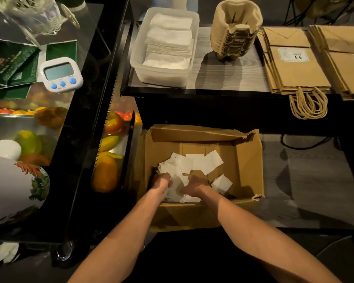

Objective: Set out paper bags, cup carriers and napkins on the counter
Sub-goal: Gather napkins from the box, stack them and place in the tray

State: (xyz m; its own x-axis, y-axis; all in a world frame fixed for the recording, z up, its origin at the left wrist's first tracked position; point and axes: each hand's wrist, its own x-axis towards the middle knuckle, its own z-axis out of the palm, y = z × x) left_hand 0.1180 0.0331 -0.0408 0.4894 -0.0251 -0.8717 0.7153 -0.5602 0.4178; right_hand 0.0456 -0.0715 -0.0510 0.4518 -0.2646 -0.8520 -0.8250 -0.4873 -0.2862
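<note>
**Cardboard box (247,160), both hands down among the loose napkins (192,163)**

My left hand (161,181) curls its fingers round a bunch of the white squares at the box's near left. My right hand (194,187) lies over the same heap just beside it; I cannot tell whether its fingers close on the paper. Above, on the counter (229,74), a clear tub (161,78) holds stacked napkins (170,35). To its right stand nested cup carriers (236,31), then flat paper bags (298,74), their handles hanging over the edge.
</note>
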